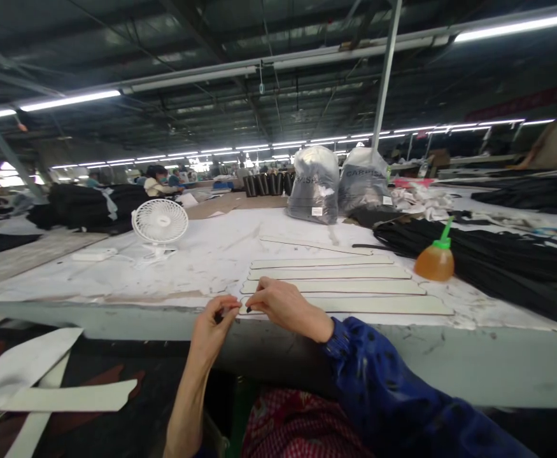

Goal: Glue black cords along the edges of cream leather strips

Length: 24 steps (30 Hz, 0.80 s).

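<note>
Starting right at the fingers (258, 299) of our right hand (282, 306): thumb and index are drawn together in a pinch, with a small dark bit (249, 310) between the tips. That hand comes in from the right, palm down and knuckles up, wrist angled back into a shiny blue sleeve (378, 375).

Our left hand (215, 319) has its thumb and fingertips curled in close to each other, just beside the right one, at the left end of the nearest pale strip (378, 305). Can't tell if they've actually got hold of the strip or just touch it. The forearm's bare and rises steeply from below, hand leaning right.

That strip lies flat along the front edge of the worktop (211, 238), dark line around its rim, with more pale strips (330, 273) side by side behind it and a thin narrow piece (316, 244) past those.

Further out we've got an orange-filled squeeze bottle (434, 263) with a green nozzle off to the right, by a heap of black material (488, 261). White fan (160, 221) stands to the left, two filled plastic bags (314, 184) at the back. Down low on the left, more pale pieces (72, 397) lie crossed over each other.
</note>
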{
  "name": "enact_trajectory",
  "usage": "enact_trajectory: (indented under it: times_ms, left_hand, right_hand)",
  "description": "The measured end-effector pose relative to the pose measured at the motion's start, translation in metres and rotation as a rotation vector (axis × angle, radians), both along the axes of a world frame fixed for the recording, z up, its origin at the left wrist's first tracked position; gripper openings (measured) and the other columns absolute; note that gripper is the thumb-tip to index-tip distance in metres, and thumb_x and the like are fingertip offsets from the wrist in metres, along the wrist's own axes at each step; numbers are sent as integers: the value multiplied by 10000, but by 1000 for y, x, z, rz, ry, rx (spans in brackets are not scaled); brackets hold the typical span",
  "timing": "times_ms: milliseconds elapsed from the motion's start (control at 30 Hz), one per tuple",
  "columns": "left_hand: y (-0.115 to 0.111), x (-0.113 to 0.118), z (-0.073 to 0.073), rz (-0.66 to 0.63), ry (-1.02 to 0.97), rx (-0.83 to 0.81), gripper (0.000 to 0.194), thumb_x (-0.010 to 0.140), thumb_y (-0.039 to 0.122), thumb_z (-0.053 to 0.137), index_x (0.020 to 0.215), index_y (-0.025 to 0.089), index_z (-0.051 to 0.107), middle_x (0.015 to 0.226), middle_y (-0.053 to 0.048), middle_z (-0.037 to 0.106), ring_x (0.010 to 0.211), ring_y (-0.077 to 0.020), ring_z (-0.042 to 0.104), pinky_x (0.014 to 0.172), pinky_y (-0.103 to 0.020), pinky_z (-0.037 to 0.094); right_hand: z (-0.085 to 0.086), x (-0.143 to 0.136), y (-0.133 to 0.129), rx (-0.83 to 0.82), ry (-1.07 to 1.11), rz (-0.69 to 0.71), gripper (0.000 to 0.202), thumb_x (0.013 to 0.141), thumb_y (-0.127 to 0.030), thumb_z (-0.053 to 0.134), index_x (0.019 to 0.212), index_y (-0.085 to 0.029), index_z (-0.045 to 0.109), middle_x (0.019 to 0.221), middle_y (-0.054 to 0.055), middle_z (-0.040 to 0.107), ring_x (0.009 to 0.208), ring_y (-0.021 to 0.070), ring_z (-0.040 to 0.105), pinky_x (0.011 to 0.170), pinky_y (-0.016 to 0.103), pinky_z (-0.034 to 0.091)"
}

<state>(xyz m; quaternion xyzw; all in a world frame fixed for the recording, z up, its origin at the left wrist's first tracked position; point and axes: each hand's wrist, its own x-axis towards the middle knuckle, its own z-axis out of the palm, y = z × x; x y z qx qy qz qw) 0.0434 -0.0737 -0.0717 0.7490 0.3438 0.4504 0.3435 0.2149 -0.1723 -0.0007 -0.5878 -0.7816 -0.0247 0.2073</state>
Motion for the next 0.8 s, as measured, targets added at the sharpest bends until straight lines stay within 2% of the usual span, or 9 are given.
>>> enact_trajectory:
  times_ms: [333, 600, 700, 800]
  left_hand:
    - [1, -1, -3, -2, 6, -8, 224, 744, 356, 624, 910, 206, 636, 896, -45, 719, 893, -221, 626, 860, -378, 433]
    - [0, 0, -1, 8, -12, -22, 239, 726, 368, 633, 900, 205, 640, 873, -45, 721, 880, -220, 634, 864, -375, 443]
    - [-1, 0, -1, 12, 4, -12, 237, 727, 382, 628, 889, 209, 646, 896, -46, 722, 896, -226, 640, 869, -379, 446]
    - [0, 0, 0, 11, 2, -11, 259, 713, 410, 632, 881, 214, 651, 895, -50, 725, 885, -233, 647, 854, -384, 462]
  right_hand:
    - [-1, 1, 1, -77, -137, -40, 220, 904, -208, 504, 897, -257, 719, 868, 42, 561, 749, 143, 519, 539, 243, 251]
    - [16, 3, -10, -119, -332, -133, 221, 869, -107, 520, 869, -188, 725, 931, 101, 599, 837, 201, 553, 560, 264, 333]
    - [26, 19, -24, -91, -357, -180, 237, 864, -86, 514, 865, -188, 727, 924, 102, 603, 841, 208, 558, 569, 263, 340]
    - [42, 54, -54, -76, -309, -294, 202, 863, -147, 557, 919, -237, 729, 921, 76, 603, 782, 187, 565, 565, 258, 336]
